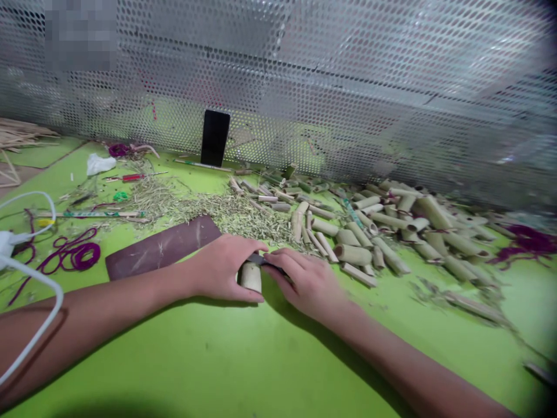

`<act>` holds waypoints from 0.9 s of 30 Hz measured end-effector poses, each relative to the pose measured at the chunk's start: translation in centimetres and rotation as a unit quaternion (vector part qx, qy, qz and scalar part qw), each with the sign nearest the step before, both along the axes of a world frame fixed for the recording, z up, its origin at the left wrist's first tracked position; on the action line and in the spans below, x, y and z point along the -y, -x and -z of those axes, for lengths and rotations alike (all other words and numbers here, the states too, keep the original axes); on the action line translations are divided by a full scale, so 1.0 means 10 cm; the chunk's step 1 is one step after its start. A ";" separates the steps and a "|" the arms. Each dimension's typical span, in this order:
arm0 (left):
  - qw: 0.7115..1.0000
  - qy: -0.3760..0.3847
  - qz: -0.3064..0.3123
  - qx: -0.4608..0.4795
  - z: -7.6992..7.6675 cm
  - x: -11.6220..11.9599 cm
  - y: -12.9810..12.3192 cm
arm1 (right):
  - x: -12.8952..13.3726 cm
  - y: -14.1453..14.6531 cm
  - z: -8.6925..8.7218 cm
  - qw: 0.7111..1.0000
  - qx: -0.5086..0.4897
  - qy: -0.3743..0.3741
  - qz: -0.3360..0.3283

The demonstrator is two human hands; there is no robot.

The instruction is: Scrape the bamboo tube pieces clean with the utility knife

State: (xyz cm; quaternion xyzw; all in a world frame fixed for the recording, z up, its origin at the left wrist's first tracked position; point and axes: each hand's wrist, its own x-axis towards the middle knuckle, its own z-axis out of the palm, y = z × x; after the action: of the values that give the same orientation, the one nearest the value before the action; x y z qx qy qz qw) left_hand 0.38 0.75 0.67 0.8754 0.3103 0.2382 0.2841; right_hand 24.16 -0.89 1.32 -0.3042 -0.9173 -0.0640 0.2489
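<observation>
My left hand [226, 267] is closed round a short, pale bamboo piece [251, 277], which stands on the green table [243, 354]. In the fingers of my right hand [304, 281] is a dark, slim knife [257, 259], its flat blade lying across the top of the bamboo. My left fingertips are close to the blade, and my right fingers hide most of the handle. Behind my left hand lies a dark brown sheet of sandpaper [163, 247]. A heap of cut bamboo pieces [391, 220] spreads beyond my right hand.
Bamboo shavings [248, 217] cover the middle back. A black phone [215, 138] leans against the perforated metal screen [270, 75]. Purple cord [85, 255], a red screwdriver [134, 177] and a white cable [56, 307] are at left. More purple cord [528, 244] lies far right.
</observation>
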 end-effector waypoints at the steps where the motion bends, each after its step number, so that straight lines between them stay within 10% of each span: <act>1: 1.000 0.007 -0.006 0.001 0.00 0.00 0.00 | 0.00 0.01 0.00 1.000 0.000 0.002 -0.001; 27: 0.993 0.099 -0.056 0.013 -0.04 0.02 -0.01 | 0.01 0.04 -0.03 0.999 0.034 -0.008 0.023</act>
State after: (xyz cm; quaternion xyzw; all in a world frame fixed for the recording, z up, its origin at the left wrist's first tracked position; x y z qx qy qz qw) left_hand 0.48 0.55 1.09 0.8209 0.3771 0.2336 0.3598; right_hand 23.73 -0.96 1.66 -0.3210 -0.9173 -0.0876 0.2185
